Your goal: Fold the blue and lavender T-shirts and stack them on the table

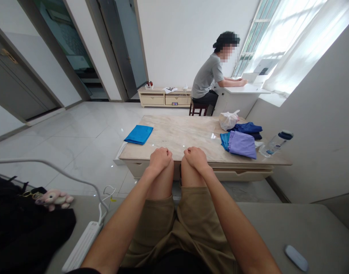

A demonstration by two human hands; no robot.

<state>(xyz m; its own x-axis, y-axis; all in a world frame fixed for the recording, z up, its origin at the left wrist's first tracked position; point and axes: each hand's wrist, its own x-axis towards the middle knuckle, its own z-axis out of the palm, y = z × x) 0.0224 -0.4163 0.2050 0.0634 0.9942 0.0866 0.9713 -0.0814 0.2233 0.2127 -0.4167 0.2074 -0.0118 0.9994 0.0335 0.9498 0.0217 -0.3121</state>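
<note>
Both of my hands rest on my bare knees. My left hand [160,157] is curled into a loose fist on the left knee, and nothing shows in it. On the other knee lies my right hand [196,156], its fingers likewise folded in with nothing seen between them. Just beyond them stands a marble-topped coffee table [180,131]. A folded bright blue cloth [139,134] lies flat at its left end. Towards the right are a folded purple cloth [243,144], partly over a teal cloth [224,141], and dark blue fabric [247,128] behind.
A white plastic bag [228,120] and a clear water bottle [274,144] stand on the table's right side. Beside me on the sofa [257,228] are a power strip [83,245], a pink plush toy [56,198] and a light case [296,257]. Another person [207,76] sits at a white desk.
</note>
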